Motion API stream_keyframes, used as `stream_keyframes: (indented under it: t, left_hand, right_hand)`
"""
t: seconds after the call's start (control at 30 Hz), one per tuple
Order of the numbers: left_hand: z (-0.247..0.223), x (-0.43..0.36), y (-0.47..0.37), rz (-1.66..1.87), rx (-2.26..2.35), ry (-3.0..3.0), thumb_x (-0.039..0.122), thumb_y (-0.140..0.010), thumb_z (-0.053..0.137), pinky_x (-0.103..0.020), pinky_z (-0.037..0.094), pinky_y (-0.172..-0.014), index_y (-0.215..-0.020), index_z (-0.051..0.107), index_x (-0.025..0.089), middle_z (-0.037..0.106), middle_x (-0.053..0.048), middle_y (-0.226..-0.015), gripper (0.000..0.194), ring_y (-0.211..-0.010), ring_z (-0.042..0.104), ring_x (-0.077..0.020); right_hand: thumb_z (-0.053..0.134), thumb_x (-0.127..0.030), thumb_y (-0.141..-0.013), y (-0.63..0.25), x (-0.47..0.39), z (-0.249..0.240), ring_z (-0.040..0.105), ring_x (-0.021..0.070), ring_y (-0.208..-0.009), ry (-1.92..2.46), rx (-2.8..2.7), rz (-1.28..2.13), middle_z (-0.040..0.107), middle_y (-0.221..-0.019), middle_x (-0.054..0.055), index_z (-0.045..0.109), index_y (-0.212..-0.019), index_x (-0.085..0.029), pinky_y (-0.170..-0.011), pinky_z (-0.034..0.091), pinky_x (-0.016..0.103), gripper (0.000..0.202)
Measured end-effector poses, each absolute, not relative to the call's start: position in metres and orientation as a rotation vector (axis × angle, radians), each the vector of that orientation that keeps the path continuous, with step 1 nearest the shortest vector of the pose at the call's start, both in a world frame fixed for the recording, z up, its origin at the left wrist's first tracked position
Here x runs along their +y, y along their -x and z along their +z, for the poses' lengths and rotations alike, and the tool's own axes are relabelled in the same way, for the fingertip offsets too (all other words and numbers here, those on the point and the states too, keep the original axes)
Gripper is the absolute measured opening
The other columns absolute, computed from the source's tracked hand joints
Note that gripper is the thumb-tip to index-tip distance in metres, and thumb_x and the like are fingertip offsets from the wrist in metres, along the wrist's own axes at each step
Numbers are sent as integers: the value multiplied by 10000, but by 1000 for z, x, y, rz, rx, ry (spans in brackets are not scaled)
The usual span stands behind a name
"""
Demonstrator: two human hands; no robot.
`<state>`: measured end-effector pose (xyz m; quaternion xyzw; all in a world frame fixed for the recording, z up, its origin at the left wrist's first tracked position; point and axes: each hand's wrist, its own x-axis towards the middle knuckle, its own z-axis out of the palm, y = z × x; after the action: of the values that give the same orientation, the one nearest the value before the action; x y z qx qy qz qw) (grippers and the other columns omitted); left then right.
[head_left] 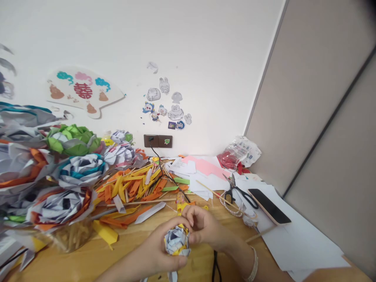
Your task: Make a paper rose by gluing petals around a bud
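A small paper flower (176,239) with white and yellow folded petals sits near the front of the table. My left hand (156,247) is wrapped around its left side, the thumb below and the fingers behind it. From the right, my right hand (205,228) bends its fingers in, with the thumb and fingertips at the flower's outer petals. What lies between those fingertips is too small to make out clearly. Below the flower hangs a pale paper strip (172,276). Just beyond the hands lies a yellow paper piece (182,206).
Finished paper flowers (79,170) crowd the left side. Orange and yellow paper strips (132,184) lie mixed with thin sticks behind my hands. On the right are scissors (233,188), a phone (269,205), white sheets (299,243) and a plastic bag (242,150). A black cable (160,160) runs from the wall socket.
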<state>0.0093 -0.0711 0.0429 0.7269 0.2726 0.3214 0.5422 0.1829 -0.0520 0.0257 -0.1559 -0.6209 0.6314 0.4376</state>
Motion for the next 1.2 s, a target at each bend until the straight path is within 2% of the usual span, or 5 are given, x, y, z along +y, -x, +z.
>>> stream_keyframes:
  t: [0.63,0.8,0.93,1.03,1.2]
  left_hand:
    - [27,-71,-13,843,654,-1873,186,-579,587,-208,355,-602,-902,525,212,490,27,-787,331,-674,437,-125]
    - [19,-53,-9,1069,761,-1888,236,-639,637,-272,436,-750,-1024,484,219,560,-39,-955,414,-869,547,-199]
    - [16,-37,-3,1283,952,-1824,293,-585,729,-339,439,-863,-930,517,214,579,-75,-1022,413,-1001,550,-256]
    - [11,-26,2,1364,1036,-1831,305,-566,744,-384,401,-945,-928,580,216,587,-85,-1090,408,-1098,519,-284]
    - [1,-13,10,1459,1226,-1689,211,-611,655,-438,431,-922,-1123,486,221,604,-98,-1122,539,-1073,562,-276]
  right_hand:
    - [800,-376,-608,-182,-50,22,423,102,-730,297,-1564,1543,447,-820,-21,426,-687,-191,-677,331,227,424]
    - [665,-460,-742,-183,-49,22,454,134,-773,595,-1561,1295,467,-819,-12,495,-828,-201,-714,360,256,321]
    - [483,-426,-852,-200,-32,24,467,135,-692,919,-1499,952,475,-716,-21,514,-785,-193,-663,376,252,244]
    - [461,-287,-821,-221,-13,21,496,146,-663,1193,-1568,558,507,-703,-14,499,-757,-195,-627,403,252,118]
    - [474,-109,-750,-252,7,11,525,206,-900,1630,-1756,3,582,-911,65,556,-854,-175,-800,405,303,148]
